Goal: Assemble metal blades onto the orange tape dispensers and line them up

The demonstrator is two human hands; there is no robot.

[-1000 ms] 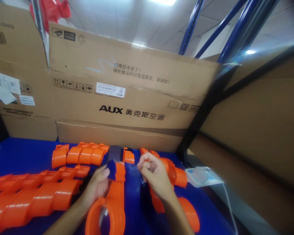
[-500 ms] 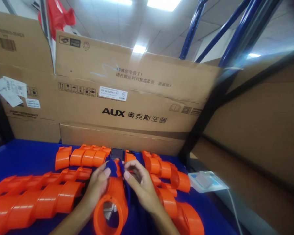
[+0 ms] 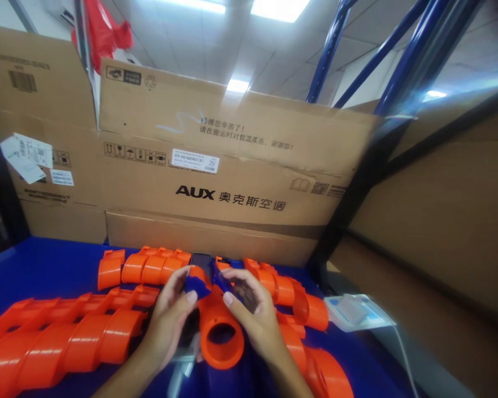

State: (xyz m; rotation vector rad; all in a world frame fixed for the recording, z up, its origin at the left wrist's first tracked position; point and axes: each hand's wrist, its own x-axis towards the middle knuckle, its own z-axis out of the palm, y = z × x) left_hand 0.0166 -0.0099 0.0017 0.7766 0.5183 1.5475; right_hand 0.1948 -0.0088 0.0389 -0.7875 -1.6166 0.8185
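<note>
An orange plastic tube part point(image 3: 221, 356) hangs between my hands, its round opening facing me. My left hand point(image 3: 170, 312) is closed at its upper left end, the thumb pressed on a dark blue piece point(image 3: 196, 286) that sits against the orange plastic. Opposite it, my right hand point(image 3: 255, 307) pinches a narrow dark blue strip point(image 3: 219, 278) at the upper right side of the tube, thumb toward me and fingers curled. Whether the strip is joined to the tube, I cannot tell. My fingers hide part of the upper end.
Rows of orange curved parts lie on the blue surface point(image 3: 66, 271) at left point(image 3: 83, 340) and right point(image 3: 311, 309). A dark phone-like device point(image 3: 202, 262) is behind my hands. A white-and-blue packet point(image 3: 359, 312) with a cable lies right. Cardboard point(image 3: 232, 177) walls the back.
The orange tube has swung, its round opening moving right and slightly up. The two blue pieces now tilt apart at the top. Both hands stay on the part.
</note>
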